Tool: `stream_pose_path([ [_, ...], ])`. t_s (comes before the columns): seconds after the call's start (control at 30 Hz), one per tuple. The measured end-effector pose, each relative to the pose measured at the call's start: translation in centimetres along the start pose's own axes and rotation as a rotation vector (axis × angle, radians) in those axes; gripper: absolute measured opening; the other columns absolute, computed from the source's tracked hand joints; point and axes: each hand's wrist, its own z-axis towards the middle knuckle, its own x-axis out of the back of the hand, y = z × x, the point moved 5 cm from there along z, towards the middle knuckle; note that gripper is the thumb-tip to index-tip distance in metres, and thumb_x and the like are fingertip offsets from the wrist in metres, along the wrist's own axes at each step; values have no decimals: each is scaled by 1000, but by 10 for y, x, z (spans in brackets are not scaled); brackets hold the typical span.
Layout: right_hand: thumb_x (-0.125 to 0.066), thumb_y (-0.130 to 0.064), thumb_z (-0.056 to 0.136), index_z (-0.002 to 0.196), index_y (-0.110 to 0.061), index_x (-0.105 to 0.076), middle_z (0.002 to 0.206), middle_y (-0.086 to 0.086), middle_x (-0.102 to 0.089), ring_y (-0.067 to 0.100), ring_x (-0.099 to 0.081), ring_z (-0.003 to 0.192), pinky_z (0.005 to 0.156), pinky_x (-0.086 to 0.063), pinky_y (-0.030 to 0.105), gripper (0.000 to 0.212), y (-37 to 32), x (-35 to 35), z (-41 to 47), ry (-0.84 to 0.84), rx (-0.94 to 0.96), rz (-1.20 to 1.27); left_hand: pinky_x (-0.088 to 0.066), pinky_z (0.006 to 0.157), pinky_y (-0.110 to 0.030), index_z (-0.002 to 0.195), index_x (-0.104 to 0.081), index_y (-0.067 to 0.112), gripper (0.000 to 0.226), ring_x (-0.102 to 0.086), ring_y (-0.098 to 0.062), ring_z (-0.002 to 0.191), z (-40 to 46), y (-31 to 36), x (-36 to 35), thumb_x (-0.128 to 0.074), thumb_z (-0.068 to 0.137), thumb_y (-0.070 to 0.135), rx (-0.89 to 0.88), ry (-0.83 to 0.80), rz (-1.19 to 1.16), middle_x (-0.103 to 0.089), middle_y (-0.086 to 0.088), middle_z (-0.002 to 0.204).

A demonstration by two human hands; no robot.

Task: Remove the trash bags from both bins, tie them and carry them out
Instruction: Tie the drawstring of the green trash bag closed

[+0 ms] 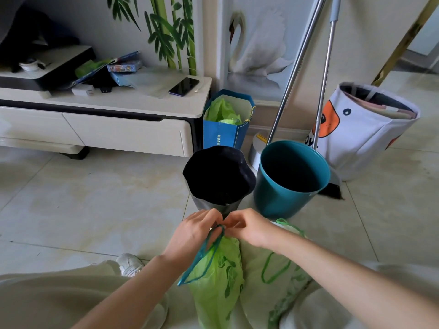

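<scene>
Low between the knees, both hands meet at the neck of the green bag (217, 276). The left hand (192, 233) pinches the teal drawstring (202, 260), whose loop hangs down past the wrist; the right hand (249, 227) has its fingers curled in at the same spot, apparently pinching the other end of the string or the gathered plastic, though the exact hold is hidden by the fingers. The bag lies on the floor in front of the person, its neck bunched narrow.

Beside it, to the right, a paler second bag (273, 281) lies with its own green string (273, 271) slack. Whether that one is tied I cannot tell.

Just beyond the hands stand the two bins: a black-lined one (218, 176) on the left and a teal one (292, 179) touching or nearly touching it on the right. The teal bin looks bare inside.

The step in hand appears to be the tying of the green bag. Next, the knot likely needs cinching tight at the neck, then both bags gathered by their strings for carrying out.
</scene>
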Motion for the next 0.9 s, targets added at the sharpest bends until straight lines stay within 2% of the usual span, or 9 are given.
stream_pose_path([
  [0.1,-69,-17,85,98,-18,-70,85,-10,-68,11,-64,91,83,-48,21,13,-2,6,4,20,-14,-3,-29,58,-16,88,-49,17,9,-37,-8,63,3,-3,2,-51,91,25,6,-1,-16,-43,13,73],
  [0.23,-67,-18,85,94,-14,-70,83,-7,-67,9,-62,83,82,-49,24,10,3,6,1,12,-33,20,-43,55,-26,89,-52,16,9,-47,-12,63,0,0,0,-50,91,24,-4,-30,-67,-54,6,73],
  [0.33,-58,-35,77,77,-15,-64,77,0,-59,14,-56,78,86,-51,41,21,7,10,2,57,-77,6,-46,55,-31,89,-54,14,15,-50,-14,63,-1,1,0,-48,93,27,6,-41,-87,-56,5,73],
  [0.4,-50,-42,68,65,-18,-50,76,5,-48,19,-49,78,79,-46,41,24,6,10,4,26,-119,69,-44,55,-29,89,-54,15,16,-46,-12,62,1,2,2,-45,93,28,15,-28,-74,-54,7,73],
  [0.53,-48,-33,75,67,-21,-44,79,7,-43,19,-43,77,76,-35,37,15,2,3,2,-148,-144,156,-44,55,-29,86,-53,18,19,-46,-12,63,3,3,2,-40,92,31,21,-28,-81,-52,7,73],
  [0.63,-48,-35,74,62,-21,-37,69,3,-36,18,-35,69,67,-28,35,22,-3,13,0,-177,-112,-134,-45,56,-29,86,-54,17,15,-47,-13,63,4,2,2,-46,92,28,7,-28,-101,-55,6,73],
  [0.7,-50,-36,75,61,-16,-40,67,1,-44,19,-42,68,64,-36,36,26,-6,25,-3,-144,-58,-456,-46,56,-29,85,-55,17,16,-49,-12,64,4,3,1,-47,92,28,8,-35,-118,-55,7,74],
  [0.8,-51,-38,78,65,-23,-43,77,-6,-48,21,-45,87,75,-45,39,21,-13,43,-10,29,114,-855,-45,57,-23,86,-56,19,18,-50,-8,65,2,0,-2,-46,91,33,53,-29,-161,-56,9,75],
  [0.9,-51,-33,81,61,-26,-31,74,-7,-46,22,-45,83,70,-42,36,29,-22,62,-14,272,182,-962,-49,61,-22,86,-57,22,9,-54,-3,66,3,-7,-2,-54,90,29,77,-12,-201,-59,13,75],
])
